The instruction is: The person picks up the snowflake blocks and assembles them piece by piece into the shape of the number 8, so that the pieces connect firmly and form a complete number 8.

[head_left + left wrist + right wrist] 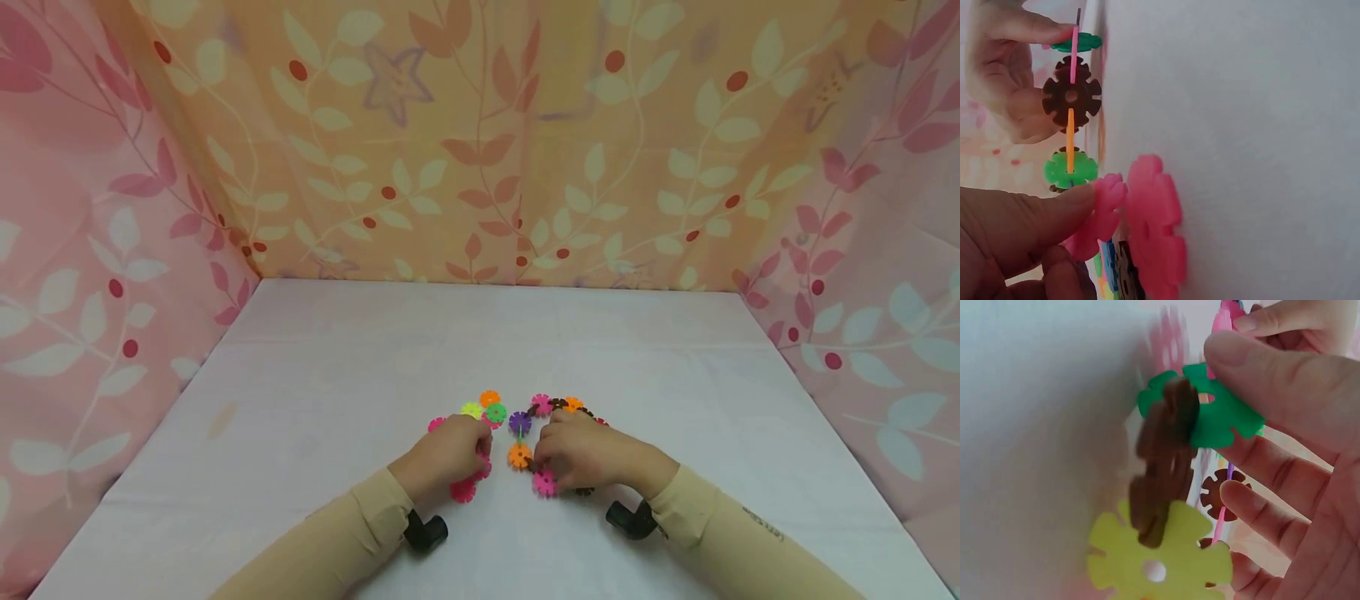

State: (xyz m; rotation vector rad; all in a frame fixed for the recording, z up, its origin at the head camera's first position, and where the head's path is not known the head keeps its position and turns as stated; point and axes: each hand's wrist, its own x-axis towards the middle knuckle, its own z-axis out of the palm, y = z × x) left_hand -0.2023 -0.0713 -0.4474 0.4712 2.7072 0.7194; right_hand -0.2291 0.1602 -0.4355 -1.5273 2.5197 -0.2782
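Pink is what our left hand (452,450) has: thumb and finger close in a pinch on a notched disc (1109,215), just beside a second pink disc (1155,234). Our right hand (588,450) pinches a green disc (1219,423), thumb on its face, the other fingers loosely spread, with a brown disc (1159,462) and a yellow disc (1184,565) near it. Both hands are over the white table (375,342), a purple disc (520,422) and an orange disc (520,456) between them
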